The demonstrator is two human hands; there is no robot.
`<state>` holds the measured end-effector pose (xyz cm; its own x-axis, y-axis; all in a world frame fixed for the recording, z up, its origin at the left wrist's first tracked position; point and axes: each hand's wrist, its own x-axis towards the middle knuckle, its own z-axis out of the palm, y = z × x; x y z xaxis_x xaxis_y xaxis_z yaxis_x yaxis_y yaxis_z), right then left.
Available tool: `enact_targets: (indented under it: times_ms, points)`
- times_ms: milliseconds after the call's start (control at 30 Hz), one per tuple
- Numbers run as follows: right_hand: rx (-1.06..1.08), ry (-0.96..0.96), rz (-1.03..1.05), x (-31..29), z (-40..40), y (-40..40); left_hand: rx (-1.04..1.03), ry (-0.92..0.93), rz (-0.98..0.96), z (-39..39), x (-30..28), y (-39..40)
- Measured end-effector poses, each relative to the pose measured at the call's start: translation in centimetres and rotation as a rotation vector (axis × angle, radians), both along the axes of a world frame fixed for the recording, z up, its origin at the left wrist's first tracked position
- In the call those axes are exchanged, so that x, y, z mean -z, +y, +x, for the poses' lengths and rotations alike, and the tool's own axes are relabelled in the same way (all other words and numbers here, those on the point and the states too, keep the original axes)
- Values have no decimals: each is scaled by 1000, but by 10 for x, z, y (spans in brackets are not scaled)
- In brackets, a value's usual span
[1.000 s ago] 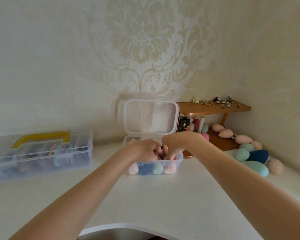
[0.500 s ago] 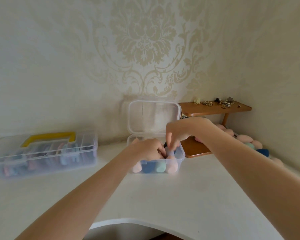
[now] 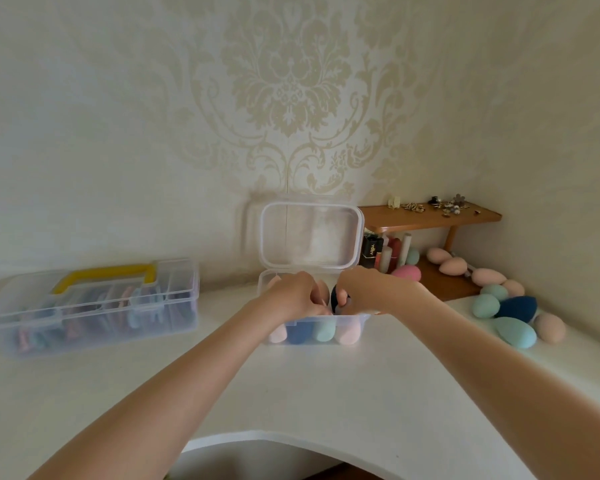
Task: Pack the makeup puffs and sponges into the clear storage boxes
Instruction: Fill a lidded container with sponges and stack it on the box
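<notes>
A small clear storage box [image 3: 361,322] stands open near the wall, its lid [image 3: 310,232] tipped up behind it. Pink, dark blue and teal sponges [image 3: 323,330] show through its front wall. Both my hands are inside the box. My right hand [image 3: 359,289] is shut on a dark blue sponge [image 3: 336,296] above the row. My left hand [image 3: 293,296] has its fingers curled against the sponges beside it; whether it holds one is hidden. Several loose pink, teal and blue sponges [image 3: 515,308] lie in a pile at the right on the white table [image 3: 291,393].
A larger clear box with a yellow handle [image 3: 94,299], shut and filled with flat puffs, sits at the left. A wooden shelf [image 3: 430,216] with small trinkets on top and bottles and a pink sponge [image 3: 406,273] under it stands in the right corner.
My right hand, raised above the box half a second ago, has come down into it with the dark blue sponge. My left hand stays in the box.
</notes>
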<state>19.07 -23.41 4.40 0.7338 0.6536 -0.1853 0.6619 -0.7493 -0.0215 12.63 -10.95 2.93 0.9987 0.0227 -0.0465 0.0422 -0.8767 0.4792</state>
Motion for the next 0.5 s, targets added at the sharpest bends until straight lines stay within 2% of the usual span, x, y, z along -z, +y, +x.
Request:
enact_targets:
  times_ms: [167,267,500]
  points:
    - [-36,-121,90,-2,-3,-5,-17,17,68,1,-4,-3]
    - [-27,-18,129,-2,-2,-11,-22,39,90,3,-4,-5]
    - [-29,68,112,-6,-6,-13,4,-3,61,2,-2,-3]
